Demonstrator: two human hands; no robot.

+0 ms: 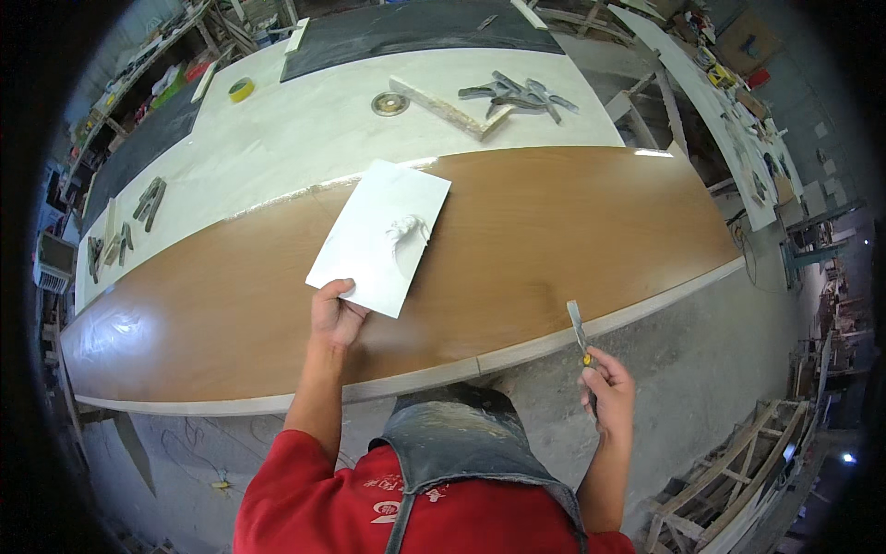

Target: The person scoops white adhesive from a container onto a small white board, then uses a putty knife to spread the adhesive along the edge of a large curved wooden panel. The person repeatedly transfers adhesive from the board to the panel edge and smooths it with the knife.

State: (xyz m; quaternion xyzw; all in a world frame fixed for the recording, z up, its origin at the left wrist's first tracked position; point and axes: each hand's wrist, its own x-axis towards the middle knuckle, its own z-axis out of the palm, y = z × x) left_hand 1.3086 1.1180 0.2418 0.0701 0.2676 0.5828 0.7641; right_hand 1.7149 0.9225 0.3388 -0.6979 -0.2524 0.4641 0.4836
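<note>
My left hand (338, 312) grips the lower corner of a flat white board (374, 217), thumb on top. A lump of white paste (403, 231) sits on the board near its right edge. Under the board spreads a long brown panel (544, 222) with a glossy surface and a pale front edge. My right hand (609, 388) is closed round the dark handle of a putty knife (576, 325), whose metal blade points up and away over the panel's front edge. The blade is apart from the board and the paste.
Beyond the panel, a white tabletop (305, 120) bears several spring clamps (519, 95), an L-shaped strip (452, 111), a round metal disc (390, 103) and a yellow tape roll (241, 90). More clamps (149, 203) lie at left. A wooden frame (738, 471) stands on the floor at right.
</note>
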